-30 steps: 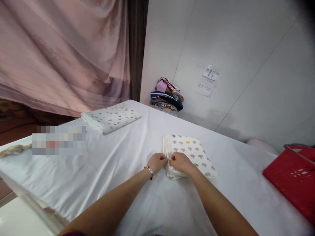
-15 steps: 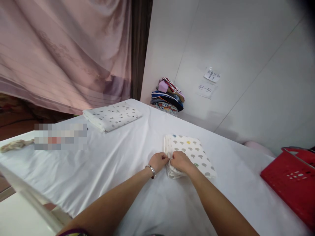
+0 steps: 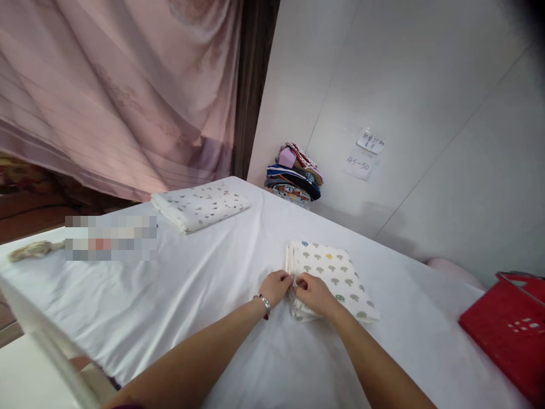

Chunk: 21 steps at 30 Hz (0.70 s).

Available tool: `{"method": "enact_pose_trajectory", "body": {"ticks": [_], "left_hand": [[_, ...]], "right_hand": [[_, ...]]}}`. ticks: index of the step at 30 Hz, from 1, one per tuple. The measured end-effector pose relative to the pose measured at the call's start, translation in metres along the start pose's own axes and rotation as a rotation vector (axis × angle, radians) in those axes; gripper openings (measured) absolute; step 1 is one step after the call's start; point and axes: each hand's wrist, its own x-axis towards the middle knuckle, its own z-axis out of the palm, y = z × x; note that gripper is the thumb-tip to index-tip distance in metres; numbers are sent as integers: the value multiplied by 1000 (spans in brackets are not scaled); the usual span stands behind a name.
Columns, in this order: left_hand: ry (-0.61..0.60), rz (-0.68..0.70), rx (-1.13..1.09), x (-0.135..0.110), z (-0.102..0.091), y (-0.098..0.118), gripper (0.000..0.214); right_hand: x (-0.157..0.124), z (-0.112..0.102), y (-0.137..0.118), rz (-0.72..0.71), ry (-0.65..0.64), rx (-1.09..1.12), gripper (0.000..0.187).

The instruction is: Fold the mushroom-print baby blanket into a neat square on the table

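A folded white cloth [image 3: 334,270] printed with grey mushrooms, and a few in blue, yellow and green, lies in front of me. Its layered folds show along the left edge. My left hand [image 3: 276,287], with a silver bracelet at the wrist, pinches at that edge from the left. From the other side my right hand [image 3: 314,292] rests over the cloth's near left part, its thumb and fingers closed on the layers. The fingertips of both hands almost meet there. Exactly which layer each hand grips is too small to make out.
The cloth lies on a white-covered table [image 3: 221,272]. Another folded white cloth [image 3: 202,205] with small dark prints lies at the far left. A stack of folded fabrics [image 3: 293,176] stands by the wall. At the right is a red basket [image 3: 502,329]; a tan bundle [image 3: 36,250] lies far left.
The view has shifted slightly, so everything sits a little lower and to the right. Both hands stay at the cloth's left edge; the right hand's fingers have lifted and opened slightly.
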Motion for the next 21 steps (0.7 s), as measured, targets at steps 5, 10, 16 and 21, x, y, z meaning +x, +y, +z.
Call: {"method": "enact_pose_trajectory", "body": {"ticks": [5, 10, 16, 21], "left_hand": [[10, -16, 16, 3, 3, 1, 21], [16, -5, 18, 3, 7, 0, 17], [46, 46, 18, 2, 12, -5, 18], [33, 62, 27, 3, 12, -7, 18]], "right_hand": [[6, -11, 11, 41, -179, 254, 22], [52, -27, 4, 126, 32, -75, 19], [104, -22, -15, 223, 88, -308, 19], [114, -14, -16, 257, 48, -430, 27]]}}
